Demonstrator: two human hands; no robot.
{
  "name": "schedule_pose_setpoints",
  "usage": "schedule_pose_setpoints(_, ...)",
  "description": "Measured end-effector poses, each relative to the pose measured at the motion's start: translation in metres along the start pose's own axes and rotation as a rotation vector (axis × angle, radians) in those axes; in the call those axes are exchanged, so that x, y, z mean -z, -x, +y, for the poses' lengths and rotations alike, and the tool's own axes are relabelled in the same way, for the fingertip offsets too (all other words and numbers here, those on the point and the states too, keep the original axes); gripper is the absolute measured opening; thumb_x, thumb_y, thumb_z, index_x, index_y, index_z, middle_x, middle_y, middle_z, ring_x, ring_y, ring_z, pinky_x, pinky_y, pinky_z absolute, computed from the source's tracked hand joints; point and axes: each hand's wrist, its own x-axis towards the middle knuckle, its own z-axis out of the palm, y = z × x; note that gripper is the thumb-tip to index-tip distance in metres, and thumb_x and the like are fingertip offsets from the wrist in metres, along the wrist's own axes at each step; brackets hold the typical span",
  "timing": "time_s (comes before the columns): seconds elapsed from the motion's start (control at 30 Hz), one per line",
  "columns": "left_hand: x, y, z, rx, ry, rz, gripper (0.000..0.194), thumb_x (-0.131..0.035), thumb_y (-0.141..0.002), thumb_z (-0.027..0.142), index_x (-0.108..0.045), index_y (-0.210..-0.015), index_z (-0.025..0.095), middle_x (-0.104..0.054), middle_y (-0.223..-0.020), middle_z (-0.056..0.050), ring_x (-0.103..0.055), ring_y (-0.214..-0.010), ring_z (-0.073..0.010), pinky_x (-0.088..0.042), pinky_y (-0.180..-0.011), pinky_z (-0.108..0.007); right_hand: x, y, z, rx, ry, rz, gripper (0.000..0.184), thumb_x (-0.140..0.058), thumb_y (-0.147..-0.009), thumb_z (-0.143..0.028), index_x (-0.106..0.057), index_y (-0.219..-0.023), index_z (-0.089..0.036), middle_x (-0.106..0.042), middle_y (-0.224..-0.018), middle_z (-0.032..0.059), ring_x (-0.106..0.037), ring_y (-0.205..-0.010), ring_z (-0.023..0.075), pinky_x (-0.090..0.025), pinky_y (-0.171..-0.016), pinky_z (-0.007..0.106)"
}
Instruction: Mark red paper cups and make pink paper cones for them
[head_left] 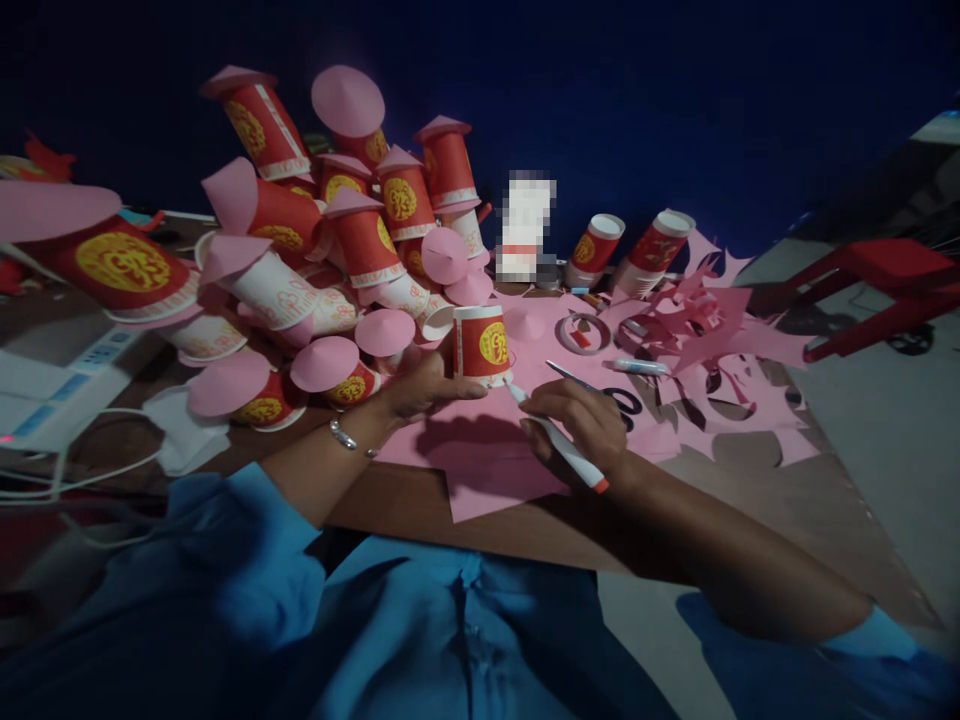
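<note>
From my remote feed, I can't make out the characters in the yellow emblem point(493, 343) on the red cup point(466, 347) my left hand point(426, 388) grips over pink paper point(487, 480). My right hand point(581, 420) clasps one white marker point(568, 453), tip near the cup's base. Pixels mask one object point(527, 225) behind. I count one pair of scissors point(598, 387); the pink-capped cups point(356, 245) overlap too much.

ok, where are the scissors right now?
Head view, right of centre: the scissors lie just beyond the right hand, partly hidden by it, amid pink paper.
</note>
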Motion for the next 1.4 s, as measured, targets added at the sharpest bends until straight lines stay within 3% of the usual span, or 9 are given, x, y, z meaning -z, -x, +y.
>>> schedule_pose_setpoints(0.17,-0.003,-0.001,0.004,-0.061,0.066,0.015,0.090,-0.094,-0.064,0.028,-0.055,-0.146,0.024,-0.074,-0.127,-0.012,-0.063,-0.132,-0.0356,-0.046,-0.117,-0.052,0.003,0.003,0.003,-0.071,0.058,-0.023,0.019,-0.067,-0.096,-0.015,-0.063,-0.114,-0.021,-0.074,-0.089,0.0061,-0.072,-0.077,0.0171,-0.055,-0.060,0.025)
schedule_pose_setpoints(0.33,-0.004,0.000,0.008,-0.045,0.151,0.008,0.089,-0.087,-0.070,0.024,-0.050,-0.151,0.025,-0.071,-0.136,-0.013,-0.064,-0.132,-0.0338,-0.047,-0.115,-0.050,0.002,0.003,0.002,-0.032,0.064,-0.045,0.019,-0.066,-0.097,-0.015,-0.063,-0.115,-0.021,-0.074,-0.089,0.0056,-0.072,-0.075,0.0165,-0.056,-0.061,0.025)
schedule_pose_setpoints(0.53,-0.003,0.001,0.005,-0.022,0.191,-0.029,0.090,-0.087,-0.068,0.025,-0.050,-0.150,0.025,-0.069,-0.140,-0.015,-0.065,-0.131,-0.0344,-0.049,-0.113,-0.049,-0.003,0.005,0.001,-0.008,0.047,-0.050,0.016,-0.066,-0.098,-0.016,-0.063,-0.113,-0.020,-0.073,-0.088,0.0060,-0.072,-0.074,0.0164,-0.056,-0.062,0.026)
schedule_pose_setpoints(0.7,-0.001,0.000,0.000,-0.018,0.114,-0.017,0.090,-0.096,-0.060,0.027,-0.057,-0.140,0.021,-0.075,-0.127,-0.014,-0.069,-0.120,-0.0324,-0.053,-0.107,-0.045,-0.004,0.006,0.000,0.023,0.041,-0.049,0.018,-0.067,-0.097,-0.017,-0.063,-0.114,-0.020,-0.074,-0.088,0.0048,-0.072,-0.073,0.0155,-0.057,-0.063,0.025)
schedule_pose_setpoints(0.83,0.001,0.001,0.001,0.077,0.046,0.030,0.097,-0.097,-0.059,0.029,-0.051,-0.145,0.022,-0.078,-0.108,-0.008,-0.073,-0.102,-0.0288,-0.056,-0.099,-0.047,-0.005,0.004,-0.002,0.018,0.010,-0.047,0.018,-0.066,-0.095,-0.014,-0.063,-0.111,-0.021,-0.074,-0.084,0.0039,-0.072,-0.071,0.0159,-0.058,-0.062,0.025)
schedule_pose_setpoints(1.03,-0.001,0.001,0.002,0.007,0.011,-0.012,0.090,-0.093,-0.063,0.027,-0.052,-0.143,0.020,-0.073,-0.126,-0.013,-0.066,-0.125,-0.0323,-0.048,-0.112,-0.049,-0.002,0.001,-0.004,0.014,0.009,-0.080,0.017,-0.067,-0.095,-0.013,-0.063,-0.110,-0.020,-0.074,-0.082,0.0039,-0.072,-0.070,0.0162,-0.057,-0.062,0.025)
schedule_pose_setpoints(1.4,0.001,0.001,-0.001,0.032,0.013,-0.009,0.090,-0.094,-0.062,0.025,-0.051,-0.141,0.019,-0.073,-0.127,-0.014,-0.070,-0.119,-0.0312,-0.052,-0.105,-0.047,0.000,-0.004,-0.005,0.020,0.033,-0.118,0.013,-0.067,-0.096,-0.012,-0.062,-0.106,-0.020,-0.074,-0.081,0.0026,-0.072,-0.070,0.0147,-0.056,-0.060,0.023)
